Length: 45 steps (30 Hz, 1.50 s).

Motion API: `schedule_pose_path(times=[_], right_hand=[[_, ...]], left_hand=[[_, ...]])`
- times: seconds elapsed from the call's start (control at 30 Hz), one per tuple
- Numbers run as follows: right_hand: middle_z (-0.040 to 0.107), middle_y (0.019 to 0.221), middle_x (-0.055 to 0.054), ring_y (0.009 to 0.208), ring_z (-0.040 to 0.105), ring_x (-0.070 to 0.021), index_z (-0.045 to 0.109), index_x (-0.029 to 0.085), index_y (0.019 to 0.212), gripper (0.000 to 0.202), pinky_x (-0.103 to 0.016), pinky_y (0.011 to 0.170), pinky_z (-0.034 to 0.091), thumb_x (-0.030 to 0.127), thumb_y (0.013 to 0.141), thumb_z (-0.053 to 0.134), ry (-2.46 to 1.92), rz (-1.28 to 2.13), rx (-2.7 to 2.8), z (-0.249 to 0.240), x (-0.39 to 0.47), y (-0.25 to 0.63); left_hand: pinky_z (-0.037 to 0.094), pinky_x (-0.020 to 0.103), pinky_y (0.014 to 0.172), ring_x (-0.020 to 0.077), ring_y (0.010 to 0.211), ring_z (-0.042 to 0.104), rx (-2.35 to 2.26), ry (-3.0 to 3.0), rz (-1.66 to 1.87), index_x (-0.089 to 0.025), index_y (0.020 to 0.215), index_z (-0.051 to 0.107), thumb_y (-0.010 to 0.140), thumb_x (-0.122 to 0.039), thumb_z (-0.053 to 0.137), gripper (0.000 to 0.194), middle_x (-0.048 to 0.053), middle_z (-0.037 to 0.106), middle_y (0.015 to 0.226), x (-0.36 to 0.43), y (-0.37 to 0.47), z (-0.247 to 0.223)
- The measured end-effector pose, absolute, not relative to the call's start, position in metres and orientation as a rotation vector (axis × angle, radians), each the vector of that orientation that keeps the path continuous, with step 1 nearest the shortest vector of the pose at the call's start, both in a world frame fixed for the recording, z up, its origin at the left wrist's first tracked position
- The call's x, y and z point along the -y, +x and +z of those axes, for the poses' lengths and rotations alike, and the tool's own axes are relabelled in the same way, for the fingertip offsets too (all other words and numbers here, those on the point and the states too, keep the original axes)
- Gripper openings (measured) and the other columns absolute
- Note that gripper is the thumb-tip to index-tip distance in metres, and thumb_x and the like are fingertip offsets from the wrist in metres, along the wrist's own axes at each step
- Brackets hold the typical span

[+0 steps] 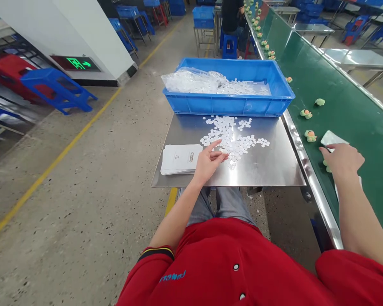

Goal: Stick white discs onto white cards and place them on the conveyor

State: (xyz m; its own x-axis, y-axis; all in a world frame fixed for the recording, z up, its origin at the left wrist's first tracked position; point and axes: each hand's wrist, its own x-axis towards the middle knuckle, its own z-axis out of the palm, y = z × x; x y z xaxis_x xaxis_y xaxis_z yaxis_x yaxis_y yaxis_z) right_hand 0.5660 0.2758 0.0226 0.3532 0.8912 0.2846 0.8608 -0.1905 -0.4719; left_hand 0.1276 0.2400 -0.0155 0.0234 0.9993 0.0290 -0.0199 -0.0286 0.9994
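Observation:
My left hand (208,163) is over the near edge of a scattered pile of small white discs (226,136) on a steel table (268,170). Its fingers are spread, with the index stretched forward and the fingertips at the discs; I see nothing held. Beside its wrist lies a stack of white printed cards (180,159). Out over the green conveyor belt (341,110), my right hand (346,160) is closed, its back toward me. Just beyond its fingers is a white card (333,137); a small greenish piece (327,165) shows below them. What the fingers grip is hidden.
A blue crate (230,102) holding a clear plastic bag (194,80) and more discs stands at the table's far edge. Several small green-and-peach figures (310,136) lie along the belt. A metal rail (301,161) separates table and belt. Further back sits another person (231,19).

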Motion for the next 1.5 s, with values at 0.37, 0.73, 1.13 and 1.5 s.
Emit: schedule_pose_path(times=[0.37,0.73,1.13,1.5], right_hand=[[0.072,0.093,-0.005,0.076,0.065,-0.0161,0.082,0.027,0.087,0.024,-0.029,0.062,0.053,0.047,0.087,0.069,-1.127,0.935,1.755,0.012,-0.226,0.295],[0.074,0.077,-0.004,0.071,0.070,-0.0191,0.079,0.022,0.083,0.034,-0.036,0.068,0.062,0.055,0.076,0.077,-1.243,1.130,1.434,-0.013,-0.245,0.301],[0.080,0.090,-0.005,0.087,0.075,-0.0237,0.083,0.027,0.081,0.017,-0.038,0.078,0.061,0.043,0.077,0.078,-1.107,1.056,1.546,0.016,-0.235,0.271],[0.080,0.104,-0.003,0.077,0.072,-0.0177,0.080,0.028,0.110,0.025,-0.030,0.071,0.058,0.032,0.098,0.058,-0.958,0.657,2.096,0.009,-0.239,0.263]], left_hand=[[0.063,0.039,0.089,0.0261,0.092,0.079,-1.122,1.230,1.174,-0.017,0.140,0.056,0.085,-0.051,0.075,0.067,0.010,0.082,0.100,-0.210,0.138,-0.015],[0.041,0.050,0.121,0.0300,0.141,0.054,-1.848,2.172,0.542,-0.020,0.135,0.067,0.093,-0.015,0.053,0.045,0.011,0.060,0.150,-0.182,0.027,-0.026],[0.061,0.037,0.091,0.0261,0.098,0.077,-1.753,1.542,1.371,-0.023,0.094,0.084,0.085,-0.033,0.074,0.017,0.004,0.082,0.100,-0.188,0.033,-0.005],[0.062,0.039,0.093,0.0270,0.101,0.076,-1.557,1.437,1.312,-0.019,0.102,0.083,0.079,-0.046,0.080,0.035,0.008,0.081,0.107,-0.187,0.059,-0.004]])
